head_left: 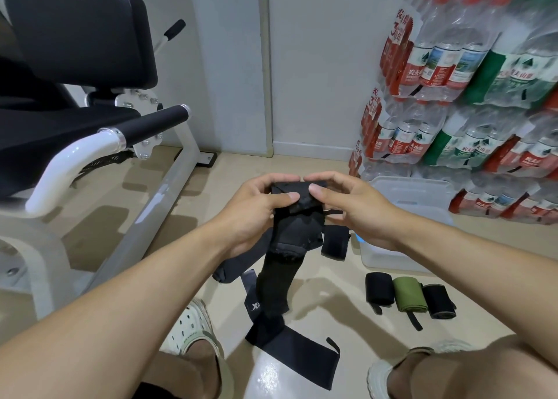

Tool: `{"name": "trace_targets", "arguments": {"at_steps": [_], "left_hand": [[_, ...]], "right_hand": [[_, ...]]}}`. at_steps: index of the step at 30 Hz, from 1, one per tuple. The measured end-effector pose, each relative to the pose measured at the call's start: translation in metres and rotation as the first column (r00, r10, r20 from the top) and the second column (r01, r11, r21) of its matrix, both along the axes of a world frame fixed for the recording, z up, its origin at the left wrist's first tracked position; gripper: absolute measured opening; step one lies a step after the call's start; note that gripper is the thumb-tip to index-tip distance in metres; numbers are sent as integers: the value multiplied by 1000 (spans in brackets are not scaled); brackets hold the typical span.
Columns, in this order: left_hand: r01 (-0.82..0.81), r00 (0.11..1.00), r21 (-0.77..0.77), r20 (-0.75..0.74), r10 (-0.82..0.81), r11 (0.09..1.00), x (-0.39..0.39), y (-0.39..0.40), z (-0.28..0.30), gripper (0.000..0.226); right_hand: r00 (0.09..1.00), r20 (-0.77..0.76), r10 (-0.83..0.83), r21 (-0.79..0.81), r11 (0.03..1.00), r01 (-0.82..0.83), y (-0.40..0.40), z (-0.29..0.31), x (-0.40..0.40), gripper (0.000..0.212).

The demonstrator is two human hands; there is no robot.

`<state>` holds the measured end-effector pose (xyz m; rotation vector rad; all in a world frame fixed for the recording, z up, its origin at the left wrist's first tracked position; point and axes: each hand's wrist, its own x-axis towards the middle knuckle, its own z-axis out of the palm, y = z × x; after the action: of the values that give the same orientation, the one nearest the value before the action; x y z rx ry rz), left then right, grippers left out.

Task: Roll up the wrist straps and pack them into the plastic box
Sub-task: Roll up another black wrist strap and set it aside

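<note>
While the top end of a black wrist strap (297,200) is pinched between the thumb and curled fingers of both the left hand (256,208) and the right hand (356,208), its long tail is left hanging below the grip down to the floor (317,280). Soft, light, limp fabric is suggested, so it is likely best held at the rolled end, with tension kept so the coil does not loosen. Three rolled straps, namely a black roll (379,288), a green roll (410,298) and another black roll (438,301), are seen lying below and right of the grip. Just right of the grip, partly hidden by the right forearm, stands the plastic box (407,193).
</note>
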<state>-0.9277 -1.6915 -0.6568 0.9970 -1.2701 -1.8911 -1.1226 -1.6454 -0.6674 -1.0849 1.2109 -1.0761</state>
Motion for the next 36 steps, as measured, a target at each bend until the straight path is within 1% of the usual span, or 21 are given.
{"name": "trace_targets", "arguments": {"at_steps": [3, 6, 8, 10, 12, 14, 17, 19, 24, 27, 28, 30, 32, 33, 36], "left_hand": [[18, 1000, 17, 11, -18, 1000, 0, 3, -1, 30], [8, 1000, 39, 17, -8, 999, 0, 4, -2, 41], [-4, 1000, 63, 24, 3, 998, 0, 2, -1, 50], [-2, 1000, 97, 23, 0, 995, 1, 1, -2, 53], [52, 998, 115, 29, -55, 992, 2, 2, -2, 47], [112, 991, 99, 64, -119, 989, 2, 3, -2, 38], [95, 989, 85, 106, -104, 992, 2, 4, -3, 36], [63, 991, 72, 115, -71, 995, 0, 4, -3, 33], [31, 995, 17, 93, -32, 999, -1, 1, -5, 27], [46, 992, -30, 116, -43, 998, -1, 2, -5, 25], [49, 991, -41, 126, -44, 998, -1, 3, -6, 25], [51, 989, -60, 144, -42, 997, -1, 4, -7, 27], [53, 988, -73, 151, -42, 996, 0, 5, -8, 30], [51, 988, -80, 149, -39, 996, 0, 5, -8, 32], [4, 993, -98, 122, 8, 995, 0, 5, -7, 35]], "right_hand": [[1000, 11, 1, -12, 1000, 0, 1, 1, -2, 49], [999, -1, -33, -44, 998, 33, 2, 5, -4, 49], [998, -24, -53, -57, 997, 52, 3, 6, -3, 46], [996, -40, -82, -77, 994, 79, 5, 6, -3, 40], [992, -61, -107, -100, 990, 101, 5, 5, -4, 35], [992, -62, -113, -117, 988, 105, 6, 5, -4, 35], [994, -59, -96, -147, 985, 87, 7, 7, -3, 38], [994, -77, -84, -167, 984, 70, 7, 7, -2, 43], [987, -150, -61, -205, 978, 29, 4, 3, -2, 68], [993, -106, -49, -175, 984, 30, 3, 0, -2, 64], [991, -123, -46, -167, 986, 25, 3, 0, -2, 61], [974, -224, -34, -175, 985, -5, 2, -2, -3, 56], [947, -320, -32, -194, 980, -33, 3, -3, -3, 55], [943, -329, -41, -201, 979, -28, 2, -4, -2, 54], [952, -294, -79, -231, 973, 10, 2, -4, 0, 52]]}}
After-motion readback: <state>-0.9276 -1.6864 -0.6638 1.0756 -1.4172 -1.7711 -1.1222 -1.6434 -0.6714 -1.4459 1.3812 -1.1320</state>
